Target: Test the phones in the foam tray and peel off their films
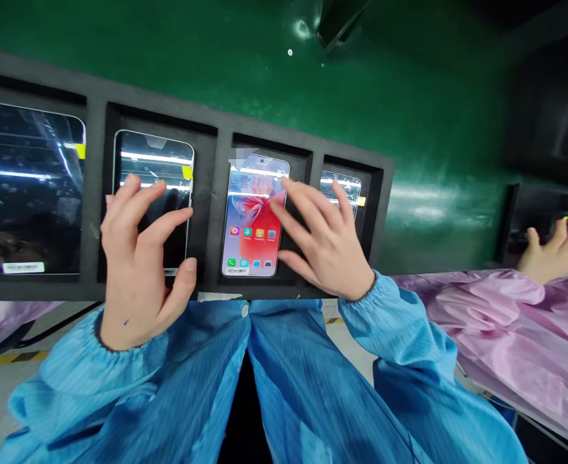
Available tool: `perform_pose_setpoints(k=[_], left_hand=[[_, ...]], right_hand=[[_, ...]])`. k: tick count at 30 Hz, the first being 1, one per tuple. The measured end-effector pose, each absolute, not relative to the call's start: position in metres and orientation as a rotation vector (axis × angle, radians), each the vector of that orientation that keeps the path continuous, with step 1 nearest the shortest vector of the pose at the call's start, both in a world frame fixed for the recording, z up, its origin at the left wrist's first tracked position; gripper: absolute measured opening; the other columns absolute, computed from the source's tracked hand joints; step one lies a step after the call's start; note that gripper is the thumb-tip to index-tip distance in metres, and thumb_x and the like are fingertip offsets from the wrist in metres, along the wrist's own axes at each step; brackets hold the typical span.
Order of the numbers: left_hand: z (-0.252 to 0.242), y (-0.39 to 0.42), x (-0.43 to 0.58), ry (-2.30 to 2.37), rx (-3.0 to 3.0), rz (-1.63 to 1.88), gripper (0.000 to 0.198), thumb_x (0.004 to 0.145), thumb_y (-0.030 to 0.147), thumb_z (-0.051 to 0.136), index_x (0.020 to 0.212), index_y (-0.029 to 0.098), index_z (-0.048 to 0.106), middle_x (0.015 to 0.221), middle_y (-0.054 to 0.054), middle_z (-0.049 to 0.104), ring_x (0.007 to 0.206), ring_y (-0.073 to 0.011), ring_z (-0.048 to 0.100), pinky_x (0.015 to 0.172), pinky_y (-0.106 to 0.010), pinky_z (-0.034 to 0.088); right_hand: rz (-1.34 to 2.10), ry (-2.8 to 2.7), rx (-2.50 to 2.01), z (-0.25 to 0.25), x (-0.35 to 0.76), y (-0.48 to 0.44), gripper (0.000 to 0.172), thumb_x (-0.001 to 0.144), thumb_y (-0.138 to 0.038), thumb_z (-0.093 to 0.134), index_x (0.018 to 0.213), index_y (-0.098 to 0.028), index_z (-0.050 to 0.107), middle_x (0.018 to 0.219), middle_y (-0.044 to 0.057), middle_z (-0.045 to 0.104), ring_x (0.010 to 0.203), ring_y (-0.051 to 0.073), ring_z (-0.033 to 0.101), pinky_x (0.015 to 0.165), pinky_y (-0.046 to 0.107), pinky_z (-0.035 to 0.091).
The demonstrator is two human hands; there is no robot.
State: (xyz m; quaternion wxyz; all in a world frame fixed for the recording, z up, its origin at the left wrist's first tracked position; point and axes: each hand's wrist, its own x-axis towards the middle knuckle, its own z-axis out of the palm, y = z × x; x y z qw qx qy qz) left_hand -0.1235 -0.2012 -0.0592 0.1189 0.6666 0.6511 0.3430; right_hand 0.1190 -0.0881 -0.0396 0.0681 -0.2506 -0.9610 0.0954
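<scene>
A lit smartphone (252,212) with a red and blue home screen lies in a slot of the black tray (209,187). Over its right edge is my right hand (320,235), fingers spread; whether a fingertip touches the glass I cannot tell. My left hand (142,258) hovers at the dark smartphone (156,167) one slot to the left, thumb and index finger apart, covering much of it. That phone carries a yellow tab and a white label. Partly behind my right hand, another dark smartphone (330,180) sits in the right-hand slot.
One more dark smartphone (33,193) lies in the far-left slot. The green tabletop (168,58) stretches behind the tray. To the right are a co-worker's hand (557,248) and pink sleeve (496,322), beside another dark tray (509,222).
</scene>
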Motion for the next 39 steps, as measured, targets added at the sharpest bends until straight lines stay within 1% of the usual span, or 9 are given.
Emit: perform_pose_setpoints(k=[2,9,15,20,24,29,32,37,39], left_hand=[[-0.059,-0.201,-0.123,1.904,1.943,1.0,0.061,0.079,0.027,0.055,0.14,0.024,0.047,0.151,-0.008,0.039,0.147,-0.0355,0.026,0.124,-0.062,0.02],[-0.058,-0.2,-0.122,1.9,1.932,0.992,0.063,0.08,0.027,0.054,0.141,0.026,0.045,0.152,-0.006,0.038,0.148,-0.0345,0.026,0.124,-0.062,0.019],[-0.059,-0.201,-0.122,1.905,1.924,1.009,0.062,0.08,0.028,0.054,0.142,0.026,0.045,0.151,-0.007,0.039,0.148,-0.0337,0.026,0.125,-0.06,0.019],[-0.059,-0.199,-0.12,1.902,1.937,1.002,0.063,0.079,0.027,0.056,0.141,0.023,0.046,0.151,-0.01,0.039,0.148,-0.0348,0.026,0.125,-0.06,0.018],[-0.057,-0.196,-0.118,1.929,1.928,0.987,0.063,0.08,0.028,0.055,0.142,0.025,0.045,0.152,-0.008,0.038,0.148,-0.034,0.025,0.125,-0.061,0.017],[-0.056,-0.197,-0.117,1.944,1.928,0.97,0.062,0.081,0.028,0.055,0.142,0.026,0.045,0.152,-0.008,0.038,0.148,-0.0339,0.025,0.124,-0.062,0.017],[-0.056,-0.197,-0.117,1.948,1.938,0.96,0.061,0.081,0.027,0.055,0.141,0.025,0.045,0.151,-0.01,0.039,0.148,-0.0346,0.026,0.124,-0.063,0.018],[-0.056,-0.196,-0.117,1.95,1.936,0.964,0.06,0.081,0.028,0.054,0.141,0.025,0.045,0.151,-0.01,0.038,0.148,-0.0339,0.026,0.124,-0.061,0.018],[-0.057,-0.197,-0.117,1.958,1.937,0.969,0.06,0.082,0.028,0.054,0.141,0.025,0.045,0.151,-0.01,0.039,0.148,-0.0333,0.026,0.124,-0.061,0.018]], right_hand=[[0.284,-2.823,-0.902,-0.036,0.123,-0.085,0.057,0.099,-0.052,0.032,0.145,-0.019,0.042,0.158,0.012,0.034,0.142,0.031,0.035,0.12,0.06,0.019],[0.329,-2.708,-1.074,-0.036,0.131,-0.093,0.042,0.1,-0.044,0.035,0.128,-0.022,0.057,0.156,0.009,0.037,0.141,0.03,0.037,0.12,0.058,0.02],[0.48,-2.715,-1.089,-0.039,0.12,-0.1,0.045,0.101,-0.043,0.033,0.127,-0.018,0.059,0.157,0.011,0.036,0.143,0.029,0.033,0.122,0.056,0.018],[0.683,-2.65,-1.084,-0.038,0.117,-0.103,0.049,0.101,-0.043,0.033,0.134,-0.014,0.053,0.159,0.014,0.03,0.147,0.027,0.026,0.121,0.054,0.023],[0.616,-2.693,-1.095,-0.039,0.119,-0.101,0.05,0.099,-0.046,0.037,0.136,-0.015,0.051,0.159,0.015,0.032,0.147,0.028,0.026,0.121,0.056,0.02],[0.478,-2.641,-1.099,-0.036,0.127,-0.094,0.04,0.099,-0.042,0.04,0.125,-0.018,0.058,0.156,0.013,0.037,0.143,0.029,0.033,0.12,0.057,0.022],[0.442,-2.689,-0.98,-0.034,0.131,-0.091,0.039,0.099,-0.041,0.041,0.127,-0.02,0.058,0.156,0.012,0.037,0.143,0.029,0.033,0.119,0.058,0.023],[0.4,-2.925,-0.428,-0.035,0.123,-0.085,0.033,0.099,-0.041,0.044,0.123,-0.026,0.061,0.155,0.007,0.041,0.143,0.023,0.036,0.122,0.057,0.016],[0.337,-2.954,-0.466,-0.037,0.117,-0.079,0.036,0.099,-0.043,0.043,0.125,-0.025,0.059,0.156,0.008,0.039,0.143,0.023,0.036,0.122,0.057,0.016]])
